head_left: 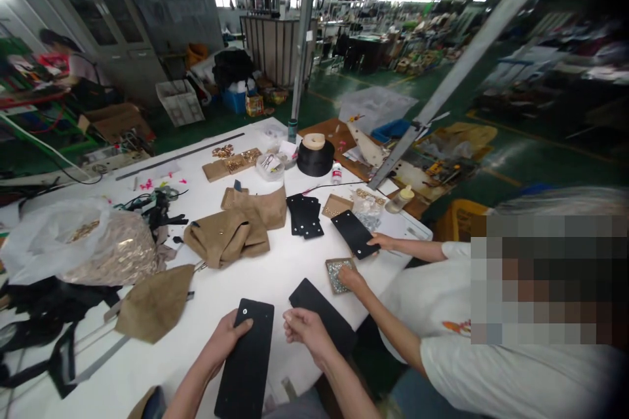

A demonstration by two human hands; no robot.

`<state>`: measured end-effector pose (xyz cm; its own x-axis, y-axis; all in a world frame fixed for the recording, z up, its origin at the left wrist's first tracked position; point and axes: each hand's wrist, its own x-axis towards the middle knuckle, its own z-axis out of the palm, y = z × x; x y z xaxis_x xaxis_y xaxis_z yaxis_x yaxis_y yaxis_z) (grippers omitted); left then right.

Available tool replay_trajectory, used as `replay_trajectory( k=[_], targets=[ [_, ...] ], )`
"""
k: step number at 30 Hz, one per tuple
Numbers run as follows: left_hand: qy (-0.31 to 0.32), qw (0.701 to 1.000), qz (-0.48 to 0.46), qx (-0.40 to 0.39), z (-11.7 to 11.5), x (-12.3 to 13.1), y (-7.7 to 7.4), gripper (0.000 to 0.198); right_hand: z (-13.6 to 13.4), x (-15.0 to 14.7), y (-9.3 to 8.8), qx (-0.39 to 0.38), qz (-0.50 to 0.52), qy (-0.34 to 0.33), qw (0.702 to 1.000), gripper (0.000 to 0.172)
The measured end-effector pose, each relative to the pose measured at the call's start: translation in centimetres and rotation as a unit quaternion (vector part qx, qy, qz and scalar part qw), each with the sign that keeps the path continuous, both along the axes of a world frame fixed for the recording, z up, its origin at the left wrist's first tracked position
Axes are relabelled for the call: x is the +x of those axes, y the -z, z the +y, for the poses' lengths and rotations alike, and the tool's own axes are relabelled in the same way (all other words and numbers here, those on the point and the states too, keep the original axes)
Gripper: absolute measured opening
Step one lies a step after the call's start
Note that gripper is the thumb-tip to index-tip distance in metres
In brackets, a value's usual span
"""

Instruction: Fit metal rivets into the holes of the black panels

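Note:
My left hand [227, 339] grips a long black panel [249, 360] by its left edge, thumb on top. A silvery ring fitting shows near the panel's upper left corner, and a small hole at its upper right. Just right of it, my right hand [305, 332] is closed in a pinch; whatever is between the fingertips is too small to make out. Behind that hand, a second black panel [324, 314] lies at the table edge. A small box of silvery metal fittings [334, 283] stands beyond it, with a co-worker's hand [351, 277] in it.
The co-worker at right holds another black panel [352, 232]. Farther back on the white table [265, 275] lie stacked black pieces [303, 215], brown fabric parts [226, 232] and a black roll [315, 158]. A plastic bag of metal parts [115, 249] sits left. A slanted metal post [462, 72] rises at right.

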<state>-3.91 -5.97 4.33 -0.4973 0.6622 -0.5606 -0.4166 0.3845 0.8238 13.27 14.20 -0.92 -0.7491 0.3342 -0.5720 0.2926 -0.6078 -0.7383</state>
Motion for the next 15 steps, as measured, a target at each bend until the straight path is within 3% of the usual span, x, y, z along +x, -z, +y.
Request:
replay_trajectory(
  k=[6, 11, 15],
  targets=[
    [0.03, 0.998, -0.027, 0.04, -0.2, 1.2, -0.2, 0.054, -0.8, 0.0, -0.6, -0.003, 0.03, -0.034, 0.999, 0.056],
    [0.026, 0.999, -0.023, 0.032, -0.3, 1.1, 0.5, 0.054, -0.5, 0.0, -0.4, 0.007, 0.037, -0.02, 0.999, 0.063],
    [0.04, 0.999, 0.014, 0.02, 0.2, 1.3, 1.0, 0.052, -0.5, 0.2, 0.0, -0.008, 0.001, -0.029, 1.0, 0.053]
  ],
)
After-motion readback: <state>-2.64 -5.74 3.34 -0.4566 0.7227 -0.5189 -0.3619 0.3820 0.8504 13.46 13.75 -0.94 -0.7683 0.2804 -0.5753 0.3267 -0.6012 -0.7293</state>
